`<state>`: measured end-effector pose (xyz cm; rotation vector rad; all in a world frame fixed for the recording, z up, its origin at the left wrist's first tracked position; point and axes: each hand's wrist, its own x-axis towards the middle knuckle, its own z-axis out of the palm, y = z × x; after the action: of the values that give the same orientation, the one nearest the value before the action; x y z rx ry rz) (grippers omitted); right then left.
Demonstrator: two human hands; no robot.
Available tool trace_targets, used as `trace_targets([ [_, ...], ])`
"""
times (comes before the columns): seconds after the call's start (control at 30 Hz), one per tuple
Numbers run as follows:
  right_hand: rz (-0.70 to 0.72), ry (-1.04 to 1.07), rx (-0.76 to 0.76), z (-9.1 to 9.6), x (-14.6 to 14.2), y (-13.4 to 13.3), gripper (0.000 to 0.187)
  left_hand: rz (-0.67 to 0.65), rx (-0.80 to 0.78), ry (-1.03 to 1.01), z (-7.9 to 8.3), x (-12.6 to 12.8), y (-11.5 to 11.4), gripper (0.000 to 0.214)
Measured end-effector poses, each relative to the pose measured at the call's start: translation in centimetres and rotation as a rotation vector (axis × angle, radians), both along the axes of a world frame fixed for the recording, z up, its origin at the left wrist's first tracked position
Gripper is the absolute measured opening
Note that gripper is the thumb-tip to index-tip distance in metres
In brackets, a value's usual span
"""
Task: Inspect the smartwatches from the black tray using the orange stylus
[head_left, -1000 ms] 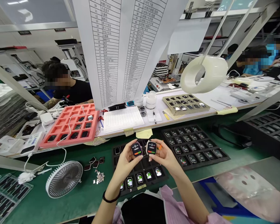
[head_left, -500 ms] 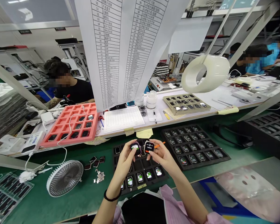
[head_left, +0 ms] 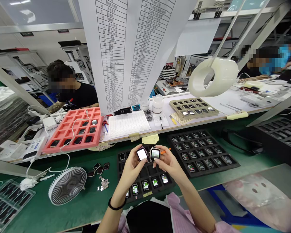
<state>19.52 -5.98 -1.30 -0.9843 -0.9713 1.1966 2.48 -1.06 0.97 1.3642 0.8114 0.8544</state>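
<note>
My left hand (head_left: 133, 163) is closed on a smartwatch (head_left: 142, 154) whose screen shows plain white. Close beside it, a second smartwatch (head_left: 155, 153) with a pale rim is gripped in my right hand (head_left: 168, 161); its screen shows a greyish-green picture, and my thumb rests at its lower edge. A bit of orange (head_left: 166, 150) sticks out by my right fingers; I cannot make out what it is. Both watches are held above a black foam tray (head_left: 145, 194), which has several lit watches in its front row. My hands and forearms hide part of that tray.
Another black tray (head_left: 212, 170) of watches lies to the right. At left are a small fan (head_left: 68, 186), loose watch parts (head_left: 97, 168) and silvery pieces (head_left: 103, 183). A red tray (head_left: 70, 129) sits on the shelf. A printed sheet (head_left: 121, 58) and tape roll (head_left: 213, 77) hang ahead.
The left watch's screen has turned from a green-and-white pattern to plain white. The right one has gone from a dark text screen to greyish-green. My left thumb has shifted right and down.
</note>
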Motion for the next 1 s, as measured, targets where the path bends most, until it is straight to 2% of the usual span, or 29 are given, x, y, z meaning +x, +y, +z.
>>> trace_targets([
  [0.1, 0.005, -0.004, -0.001, -0.09, 0.02, 0.02, 0.045, 0.014, -0.003, -0.008, -0.01, 0.13, -0.02, 0.056],
  [0.43, -0.112, -0.003, -0.137, 0.73, -0.33, 0.28, 0.030, 0.094, -0.078, 0.046, 0.78, 0.34, 0.12, 0.036],
  [0.73, -0.089, 0.028, -0.123, 0.20, -0.47, 0.50, 0.030, 0.083, -0.061, 0.082, 0.30, 0.20, 0.22, 0.037],
  [1.0, -0.075, -0.028, -0.104, 0.11, 0.00, 0.45, 0.031, 0.024, -0.024, 0.097, 0.15, 0.29, 0.26, 0.041],
])
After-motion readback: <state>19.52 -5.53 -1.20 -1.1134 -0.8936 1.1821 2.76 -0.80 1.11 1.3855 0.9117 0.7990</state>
